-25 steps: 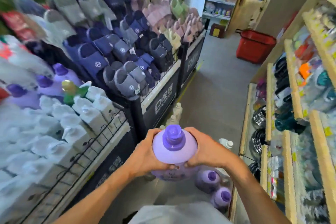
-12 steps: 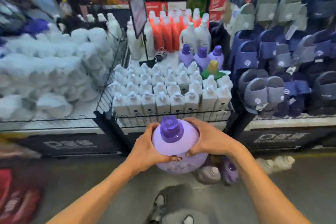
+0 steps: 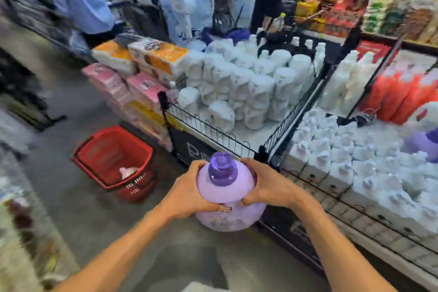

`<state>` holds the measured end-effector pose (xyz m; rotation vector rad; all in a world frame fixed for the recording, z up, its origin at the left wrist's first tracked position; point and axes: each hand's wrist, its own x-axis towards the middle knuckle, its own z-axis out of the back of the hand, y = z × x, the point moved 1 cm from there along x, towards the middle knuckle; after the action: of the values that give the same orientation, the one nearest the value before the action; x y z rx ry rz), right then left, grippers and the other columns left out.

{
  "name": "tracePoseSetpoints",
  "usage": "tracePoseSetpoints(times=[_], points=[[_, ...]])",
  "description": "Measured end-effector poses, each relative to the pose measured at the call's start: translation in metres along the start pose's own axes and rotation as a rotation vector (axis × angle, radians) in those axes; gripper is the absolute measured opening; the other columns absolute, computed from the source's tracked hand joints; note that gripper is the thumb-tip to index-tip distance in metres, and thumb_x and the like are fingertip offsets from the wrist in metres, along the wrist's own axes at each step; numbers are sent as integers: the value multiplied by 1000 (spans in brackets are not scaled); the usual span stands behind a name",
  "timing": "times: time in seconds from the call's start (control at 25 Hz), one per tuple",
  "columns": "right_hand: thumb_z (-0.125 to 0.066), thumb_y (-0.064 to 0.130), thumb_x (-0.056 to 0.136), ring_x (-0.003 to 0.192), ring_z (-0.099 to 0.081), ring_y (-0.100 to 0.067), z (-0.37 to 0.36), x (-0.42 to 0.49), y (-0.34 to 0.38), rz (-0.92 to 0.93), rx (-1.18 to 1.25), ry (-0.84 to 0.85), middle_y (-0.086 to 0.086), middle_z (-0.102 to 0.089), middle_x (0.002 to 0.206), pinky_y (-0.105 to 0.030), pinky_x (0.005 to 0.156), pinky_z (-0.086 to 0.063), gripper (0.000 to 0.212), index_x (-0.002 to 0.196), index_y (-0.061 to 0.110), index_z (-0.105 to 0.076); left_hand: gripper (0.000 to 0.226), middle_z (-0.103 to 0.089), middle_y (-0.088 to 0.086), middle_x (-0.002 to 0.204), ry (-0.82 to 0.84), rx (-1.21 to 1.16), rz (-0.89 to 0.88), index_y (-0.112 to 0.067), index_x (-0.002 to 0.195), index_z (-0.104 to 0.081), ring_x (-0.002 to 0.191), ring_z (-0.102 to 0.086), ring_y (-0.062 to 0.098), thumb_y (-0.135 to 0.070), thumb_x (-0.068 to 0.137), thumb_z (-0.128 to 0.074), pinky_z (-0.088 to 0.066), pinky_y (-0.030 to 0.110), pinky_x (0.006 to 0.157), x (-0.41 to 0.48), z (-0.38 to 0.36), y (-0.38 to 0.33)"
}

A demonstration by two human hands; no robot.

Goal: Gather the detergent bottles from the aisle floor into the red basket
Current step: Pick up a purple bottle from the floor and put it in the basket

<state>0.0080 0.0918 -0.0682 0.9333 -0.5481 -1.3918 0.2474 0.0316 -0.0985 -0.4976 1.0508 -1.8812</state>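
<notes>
Bottle [image 3: 226, 191] label [image 3: 225, 208]: red, unreadable.

Bare forearms [image 3: 123, 244] (pale garment [image 3: 203, 288] edge shows below).

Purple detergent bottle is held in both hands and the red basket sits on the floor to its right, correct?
No. The head view shows the left hand and right hand both holding the purple detergent bottle, but the red basket sits on the floor to its left, not its right.

floor [image 3: 78, 206] open toward red basket [image 3: 113, 159] | wire display bin [image 3: 213, 125] blocks right
</notes>
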Motion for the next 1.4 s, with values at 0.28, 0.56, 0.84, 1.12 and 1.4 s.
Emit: tracePoseSetpoints(times=[0.28,0.56,0.84,1.12,1.4], points=[[-95,7,61,107,-61,3,-82,155,95,180,-34,219,13,-66,121,-11,84,-49,82,128,31,-56,109,-60,-25,120,-246,14,126,-46,127,-42,109,-58,-1,-59,35,-98,-53,36,91,-17,141,90],[-97,11,62,113,-62,-1,-145,317,178,381,-64,427,17,-66,122,-22,93,-53,83,132,32,-57,103,-63,-25,115,-508,-25,279,-49,122,-42,105,-60,-4,-55,34,-96,-54,33,89,-6,258,163],[-97,14,57,115,-62,-4,-205,451,228,518,-59,561,17,-67,124,-31,100,-52,84,130,31,-60,101,-64,-20,117,-692,-80,421,-46,121,-46,107,-64,10,-53,35,-99,-56,47,89,17,332,230],[-98,16,56,113,-62,-4,-253,564,266,526,-88,667,16,-67,121,-32,98,-53,84,130,29,-60,100,-62,-25,113,-727,-139,511,-47,117,-46,106,-64,9,-52,33,-100,-56,47,90,55,402,299],[-98,8,58,114,-59,6,-312,682,296,430,-64,662,20,-65,125,-12,94,-47,87,131,30,-58,103,-61,-22,121,-647,-183,508,-46,121,-44,109,-62,4,-52,36,-100,-56,43,92,107,498,398]])
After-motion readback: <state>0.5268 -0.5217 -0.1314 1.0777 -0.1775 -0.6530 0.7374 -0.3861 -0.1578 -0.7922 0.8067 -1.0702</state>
